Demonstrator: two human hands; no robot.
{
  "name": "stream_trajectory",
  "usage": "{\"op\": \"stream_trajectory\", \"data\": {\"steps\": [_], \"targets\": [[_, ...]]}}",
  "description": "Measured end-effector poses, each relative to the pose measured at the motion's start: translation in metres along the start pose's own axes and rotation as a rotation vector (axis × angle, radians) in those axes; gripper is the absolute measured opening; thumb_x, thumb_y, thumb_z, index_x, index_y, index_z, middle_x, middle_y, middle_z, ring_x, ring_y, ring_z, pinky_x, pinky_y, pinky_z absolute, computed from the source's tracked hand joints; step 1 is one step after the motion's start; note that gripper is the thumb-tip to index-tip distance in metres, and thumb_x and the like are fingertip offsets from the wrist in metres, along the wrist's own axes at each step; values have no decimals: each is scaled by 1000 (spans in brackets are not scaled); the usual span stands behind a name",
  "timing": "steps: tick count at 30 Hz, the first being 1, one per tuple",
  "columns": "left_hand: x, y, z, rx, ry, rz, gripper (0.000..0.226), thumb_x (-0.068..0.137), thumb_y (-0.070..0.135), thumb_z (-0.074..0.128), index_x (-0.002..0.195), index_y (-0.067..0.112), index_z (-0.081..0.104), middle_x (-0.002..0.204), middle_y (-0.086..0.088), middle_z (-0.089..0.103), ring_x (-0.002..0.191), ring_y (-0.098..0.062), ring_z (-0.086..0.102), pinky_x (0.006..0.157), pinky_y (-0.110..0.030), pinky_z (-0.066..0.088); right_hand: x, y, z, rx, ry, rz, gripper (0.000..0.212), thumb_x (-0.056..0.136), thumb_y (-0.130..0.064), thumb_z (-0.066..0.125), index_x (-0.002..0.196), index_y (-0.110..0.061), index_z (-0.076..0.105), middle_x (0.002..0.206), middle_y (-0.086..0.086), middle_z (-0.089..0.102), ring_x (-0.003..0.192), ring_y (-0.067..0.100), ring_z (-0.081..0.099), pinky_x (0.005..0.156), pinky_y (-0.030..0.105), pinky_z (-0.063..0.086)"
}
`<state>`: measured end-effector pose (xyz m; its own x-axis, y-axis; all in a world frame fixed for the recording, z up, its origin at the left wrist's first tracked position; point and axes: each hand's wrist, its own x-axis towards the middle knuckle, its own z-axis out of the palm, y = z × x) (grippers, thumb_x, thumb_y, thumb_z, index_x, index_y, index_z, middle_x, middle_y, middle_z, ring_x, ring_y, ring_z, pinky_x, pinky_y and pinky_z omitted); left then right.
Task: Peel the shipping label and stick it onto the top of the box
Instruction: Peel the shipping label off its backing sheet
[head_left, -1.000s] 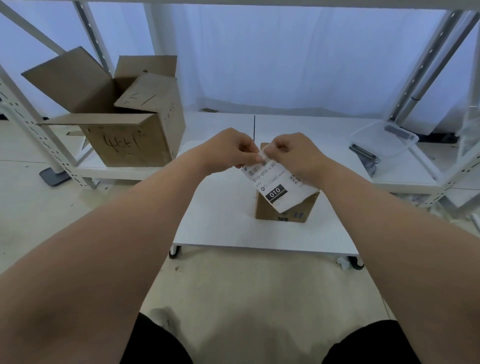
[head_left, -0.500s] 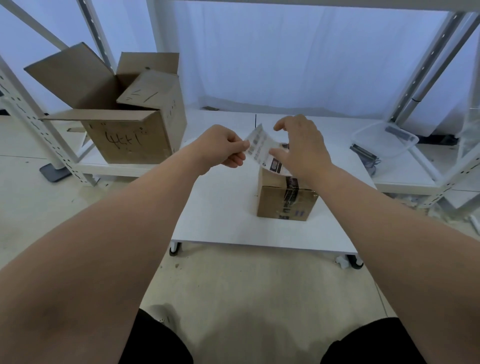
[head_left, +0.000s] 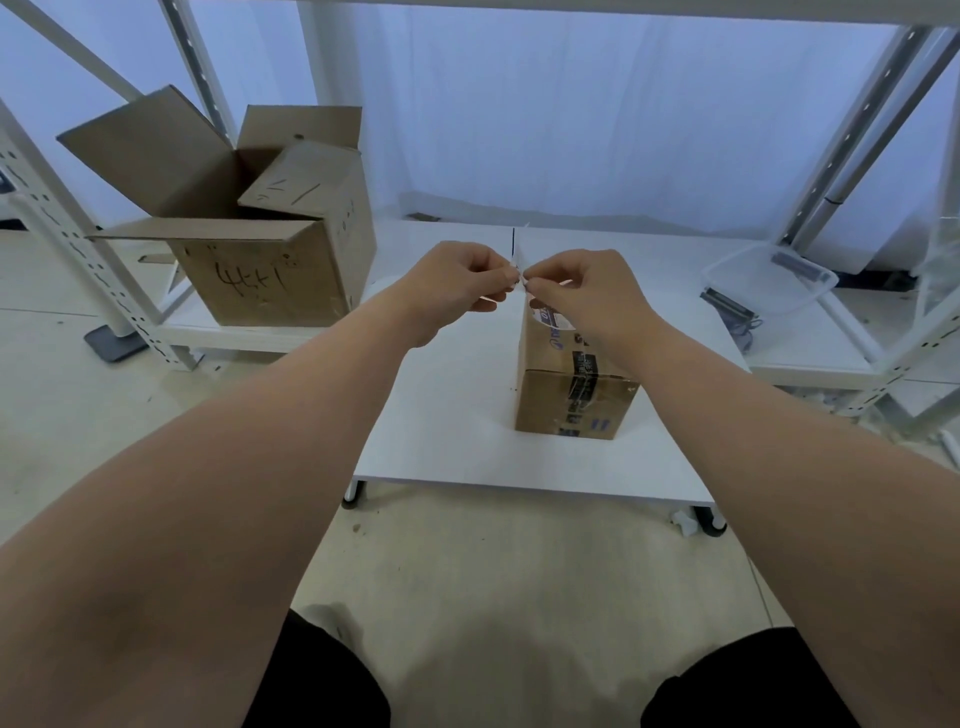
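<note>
A small taped cardboard box (head_left: 569, 397) stands on the low white table (head_left: 452, 415). Above its far end, my left hand (head_left: 457, 278) and my right hand (head_left: 582, 291) meet, both pinching the white shipping label (head_left: 519, 260). The label is turned edge-on toward me, so only a thin white strip shows between my fingertips. My right wrist hides part of the box top, where a printed sticker shows.
A large open cardboard box (head_left: 249, 244) marked with handwriting sits on the low rack shelf at the left. A clear plastic tray (head_left: 769, 280) lies on the shelf at the right. White rack posts stand on both sides.
The label hung flat and readable between both hands, then my right hand let go and opened. Now both hands pinch it again, edge-on, above the box's far end.
</note>
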<state>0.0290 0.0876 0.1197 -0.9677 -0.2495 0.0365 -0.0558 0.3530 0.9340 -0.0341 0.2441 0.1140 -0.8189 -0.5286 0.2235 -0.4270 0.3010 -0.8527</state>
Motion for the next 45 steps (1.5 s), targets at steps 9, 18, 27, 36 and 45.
{"op": "stream_trajectory", "data": {"steps": [9, 18, 27, 36, 45], "targets": [[0, 2, 5, -88, -6, 20, 13, 89, 18, 63, 79, 11, 65, 82, -5, 67, 84, -15, 65, 86, -28, 55, -2, -5, -2, 166, 7, 35, 8, 86, -11, 66, 90, -7, 71, 85, 6, 70, 71, 12, 68, 68, 22, 58], [0, -1, 6, -100, -38, 45, 10, 91, 14, 60, 86, 9, 66, 86, -3, 69, 85, -13, 66, 82, -19, 55, -1, -4, -3, 248, -5, 104, 10, 87, -8, 64, 92, -2, 70, 86, 12, 71, 75, 19, 70, 73, 30, 60], [0, -1, 5, -114, -44, 55, 12, 92, 16, 59, 83, 11, 65, 84, -3, 68, 81, -11, 64, 80, -17, 54, -3, -7, -5, 285, -27, 148, 13, 87, -10, 64, 94, -2, 70, 92, 15, 72, 79, 21, 70, 76, 32, 60], [0, -1, 6, -96, -44, 74, 15, 95, 14, 53, 83, 13, 62, 84, -1, 65, 81, -10, 61, 79, -16, 52, -2, -6, -3, 320, -26, 172, 5, 86, -11, 66, 87, -8, 70, 83, 8, 71, 67, 12, 69, 70, 27, 60], [0, 0, 5, -108, -16, 58, 14, 94, 18, 57, 84, 11, 64, 83, -3, 66, 81, -11, 63, 80, -18, 54, -3, -7, -2, 329, -39, 135, 4, 87, -11, 66, 88, -8, 69, 83, 6, 70, 68, 11, 69, 70, 27, 60]]}}
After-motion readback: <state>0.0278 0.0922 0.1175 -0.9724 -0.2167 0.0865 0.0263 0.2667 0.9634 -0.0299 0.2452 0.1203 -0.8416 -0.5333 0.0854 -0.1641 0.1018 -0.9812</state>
